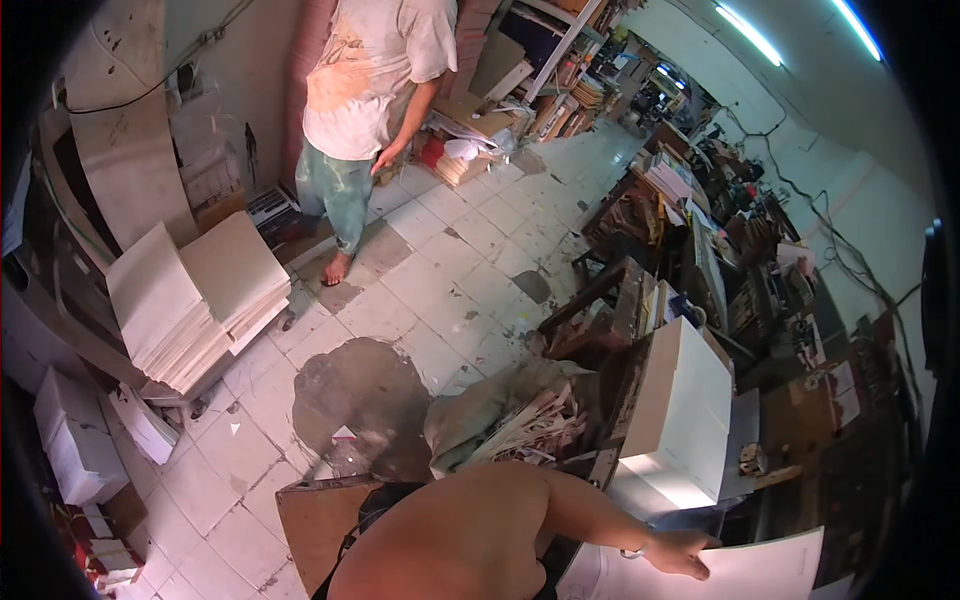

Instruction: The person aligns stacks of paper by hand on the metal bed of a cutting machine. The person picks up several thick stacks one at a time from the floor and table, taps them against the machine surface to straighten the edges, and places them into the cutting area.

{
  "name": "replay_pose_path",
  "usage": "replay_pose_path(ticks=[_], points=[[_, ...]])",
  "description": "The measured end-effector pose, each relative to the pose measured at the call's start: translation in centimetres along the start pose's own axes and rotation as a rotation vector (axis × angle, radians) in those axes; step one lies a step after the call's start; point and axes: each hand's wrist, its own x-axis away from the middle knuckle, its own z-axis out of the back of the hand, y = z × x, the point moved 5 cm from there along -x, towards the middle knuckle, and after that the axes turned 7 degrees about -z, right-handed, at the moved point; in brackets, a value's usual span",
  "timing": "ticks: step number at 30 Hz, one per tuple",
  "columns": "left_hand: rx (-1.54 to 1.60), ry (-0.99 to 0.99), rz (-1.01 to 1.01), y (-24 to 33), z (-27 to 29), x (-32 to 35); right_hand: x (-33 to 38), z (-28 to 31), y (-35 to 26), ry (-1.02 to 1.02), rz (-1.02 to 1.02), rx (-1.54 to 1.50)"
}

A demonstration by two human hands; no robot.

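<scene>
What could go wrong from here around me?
The bare left hand touches a broad, flat white sheet; a slip might crease it. The tall, white, rectangular stack close by could get knocked. Loose pale strips heaped at the greyish fabric-like sack might spill onto the white tiled floor.

1. Floor (pixel 455 295): pale square tiles, stained and worn; a large, dark, rounded patch (pixel 360 395) interrupts the tiling at lower centre.
2. Right wall (pixel 870 215): pale, crossed by loosely hanging dark cables (pixel 848 250).
3. Tube lights (pixel 748 34): two, lit, at upper right.
4. Shelving (pixel 562 52): pale-framed, crowded, at upper centre.
5. Left wall (pixel 258 62): greyish, with a thin dark cable (pixel 130 106).
6. Dark wooden furniture (pixel 632 310): cluttered, along the right side.
</scene>
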Motion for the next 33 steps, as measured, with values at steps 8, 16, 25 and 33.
replay_pose_path(ticks=[8, 16, 25, 33], points=[[-0.147, 0.071, 0.005, 0.4, -0.5, 1.0, 0.7, 0.1, -0.2, 0.017, 0.008, 0.01], [-0.109, -0.033, 0.027, 0.1, -1.1, 0.1, 1.6, 0.6, -0.1, 0.047, -0.004, 0.011], [-0.191, -0.091, 0.147, 0.5, -0.7, 0.3, 2.1, 1.1, 0.0, 0.069, -0.003, 0.027], [0.116, 0.072, 0.126, -2.6, -1.1, 1.2, 2.4, 2.0, 0.3, 0.092, 0.001, 0.046]])
